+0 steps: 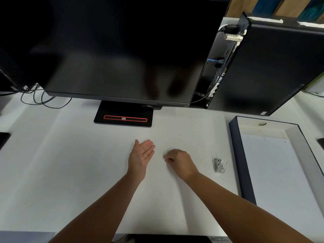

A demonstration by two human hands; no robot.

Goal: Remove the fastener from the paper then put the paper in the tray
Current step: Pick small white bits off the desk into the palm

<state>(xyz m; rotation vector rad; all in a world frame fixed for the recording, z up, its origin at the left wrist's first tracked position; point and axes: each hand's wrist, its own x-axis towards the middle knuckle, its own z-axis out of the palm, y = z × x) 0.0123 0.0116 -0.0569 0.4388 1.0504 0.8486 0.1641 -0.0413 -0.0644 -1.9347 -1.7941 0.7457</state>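
My left hand point(142, 154) hovers over the white desk with its palm turned inward and its fingers straight and apart, holding nothing. Just to its right, my right hand point(178, 160) rests knuckles up, fingers curled and fingertips pinched together near the desk surface; nothing shows between them. A faint white sheet point(154, 207) seems to lie under both forearms, hard to tell from the desk. A silver metal clip point(220, 165) lies loose on the desk, right of my right hand. The dark-rimmed tray point(235, 155) at the right holds white paper point(273, 172).
A large dark monitor point(114, 50) on a black stand point(123, 114) fills the back. A black computer tower point(273, 67) stands behind the tray. Cables point(43, 100) loop at the back left. A dark object point(168, 239) sits at the near desk edge.
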